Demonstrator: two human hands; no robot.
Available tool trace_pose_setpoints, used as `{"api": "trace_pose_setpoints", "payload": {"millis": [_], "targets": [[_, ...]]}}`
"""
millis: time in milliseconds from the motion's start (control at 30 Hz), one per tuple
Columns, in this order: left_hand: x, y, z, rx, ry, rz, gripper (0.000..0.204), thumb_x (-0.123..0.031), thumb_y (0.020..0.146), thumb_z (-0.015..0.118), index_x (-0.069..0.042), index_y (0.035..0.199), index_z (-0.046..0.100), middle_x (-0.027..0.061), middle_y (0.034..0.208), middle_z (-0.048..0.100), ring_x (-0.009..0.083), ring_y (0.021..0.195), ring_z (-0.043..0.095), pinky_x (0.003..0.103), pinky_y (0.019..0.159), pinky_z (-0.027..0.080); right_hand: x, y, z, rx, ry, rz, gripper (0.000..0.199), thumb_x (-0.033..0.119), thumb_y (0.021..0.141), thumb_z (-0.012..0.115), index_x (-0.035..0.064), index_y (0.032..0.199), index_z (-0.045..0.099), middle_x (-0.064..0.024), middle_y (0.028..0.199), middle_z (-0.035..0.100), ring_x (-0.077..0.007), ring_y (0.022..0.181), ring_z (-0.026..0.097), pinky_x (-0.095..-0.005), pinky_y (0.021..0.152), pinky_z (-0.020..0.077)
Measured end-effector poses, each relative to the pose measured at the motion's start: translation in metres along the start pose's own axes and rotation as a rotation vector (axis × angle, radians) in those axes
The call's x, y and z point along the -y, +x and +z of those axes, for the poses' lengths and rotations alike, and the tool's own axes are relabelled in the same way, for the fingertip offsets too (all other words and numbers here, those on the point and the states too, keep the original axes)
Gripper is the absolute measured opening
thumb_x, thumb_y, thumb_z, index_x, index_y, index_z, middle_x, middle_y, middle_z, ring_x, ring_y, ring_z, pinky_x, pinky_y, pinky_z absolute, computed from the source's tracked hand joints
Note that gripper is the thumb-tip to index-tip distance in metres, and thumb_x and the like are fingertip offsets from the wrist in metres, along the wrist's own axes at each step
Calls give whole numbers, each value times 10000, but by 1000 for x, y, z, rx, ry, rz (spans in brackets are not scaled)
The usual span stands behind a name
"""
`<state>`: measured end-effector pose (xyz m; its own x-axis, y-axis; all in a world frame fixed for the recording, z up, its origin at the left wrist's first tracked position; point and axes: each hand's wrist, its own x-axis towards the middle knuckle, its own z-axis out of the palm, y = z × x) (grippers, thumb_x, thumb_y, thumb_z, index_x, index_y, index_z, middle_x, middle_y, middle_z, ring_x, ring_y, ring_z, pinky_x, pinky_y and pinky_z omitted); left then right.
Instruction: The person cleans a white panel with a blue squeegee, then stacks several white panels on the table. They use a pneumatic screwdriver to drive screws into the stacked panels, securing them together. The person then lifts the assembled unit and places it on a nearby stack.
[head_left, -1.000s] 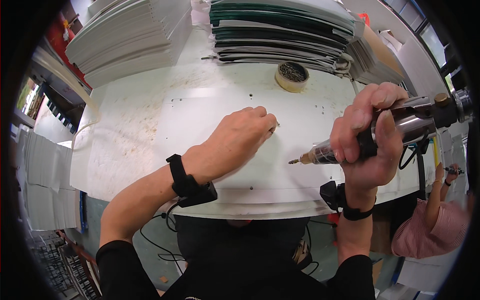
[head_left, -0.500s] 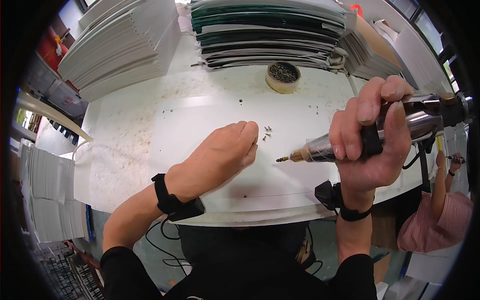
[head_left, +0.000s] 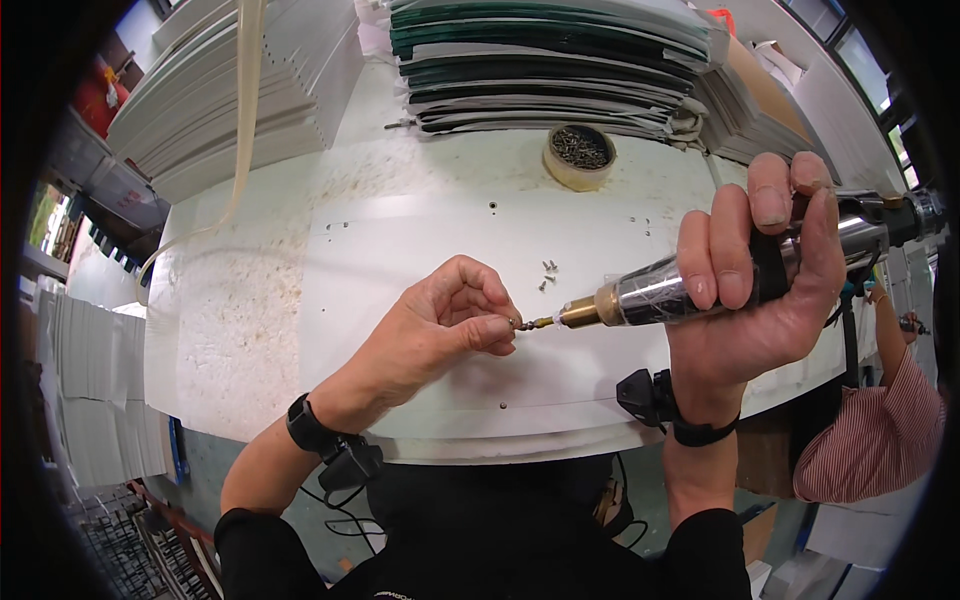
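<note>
My right hand (head_left: 760, 270) wraps round a silver power screwdriver (head_left: 650, 290), whose brass nose and bit point left. Thumb and forefinger of my left hand (head_left: 455, 310) pinch a small screw (head_left: 514, 323) right at the bit's tip. Under both hands lies a white panel (head_left: 400, 260) with several small holes, one near its far middle and one by its near edge. A few loose screws (head_left: 548, 270) rest on the panel just beyond the bit. Farther back stands a round tub (head_left: 578, 158) filled with dark screws.
Stacked green, black and white sheets (head_left: 550, 70) line the back, with white panels (head_left: 230, 90) piled at the far left. A pale hose (head_left: 240, 130) hangs over the table's left side. At the right, another person in a striped shirt (head_left: 870, 440) is working.
My left hand has turned and opened from a loose fist into a pinch on a screw at the bit. The screwdriver has shifted left and slightly up. The pale hose has swung right.
</note>
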<state>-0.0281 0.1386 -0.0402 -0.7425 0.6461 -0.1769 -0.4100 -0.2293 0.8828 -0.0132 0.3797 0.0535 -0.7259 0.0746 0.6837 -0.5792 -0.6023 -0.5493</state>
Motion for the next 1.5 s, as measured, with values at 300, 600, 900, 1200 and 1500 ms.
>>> {"api": "trace_pose_setpoints", "payload": {"millis": [300, 600, 900, 1200, 1500], "targets": [[-8, -2, 2, -13, 26, -52, 227, -115, 981, 722, -85, 1127, 550, 39, 1051, 668, 125, 931, 690, 299, 874, 599, -4, 2, 1, -4, -16, 22, 207, 235, 1102, 437, 40, 1161, 473, -61, 929, 531, -90, 530, 410, -260, 458, 436], [-9, -3, 0, 32, 34, -47, 179, -132, 1006, 693, -83, 1115, 559, 49, 1060, 673, 119, 926, 680, 297, 882, 588, -8, 10, 5, 59, -83, 51, 210, 241, 1104, 429, 46, 1169, 471, -51, 935, 515, -83, 525, 410, -252, 460, 429], [-37, 35, -16, -123, 833, 347, 182, 14, 998, 621, -9, 1172, 571, 71, 1066, 719, 168, 1035, 702, 309, 948, 542, -58, 57, 22, 43, -302, 84, 180, 208, 1022, 580, 36, 976, 550, -43, 781, 562, -85, 479, 481, -252, 450, 417], [-36, 64, -34, -168, 917, 319, 181, -22, 1019, 503, -15, 1191, 558, 132, 1051, 748, 174, 718, 634, 322, 685, 514, -95, 76, 16, 4, -392, 207, 167, 153, 1017, 639, 49, 912, 562, -19, 698, 547, -70, 476, 504, -240, 431, 417], [-45, 62, -31, -179, 801, 139, 182, -42, 1031, 499, -19, 1201, 559, 129, 1079, 744, 174, 734, 626, 328, 688, 507, -107, 74, 12, 3, -529, 139, 212, 213, 991, 638, 61, 863, 564, -15, 628, 507, -79, 485, 471, -264, 477, 429]]}}
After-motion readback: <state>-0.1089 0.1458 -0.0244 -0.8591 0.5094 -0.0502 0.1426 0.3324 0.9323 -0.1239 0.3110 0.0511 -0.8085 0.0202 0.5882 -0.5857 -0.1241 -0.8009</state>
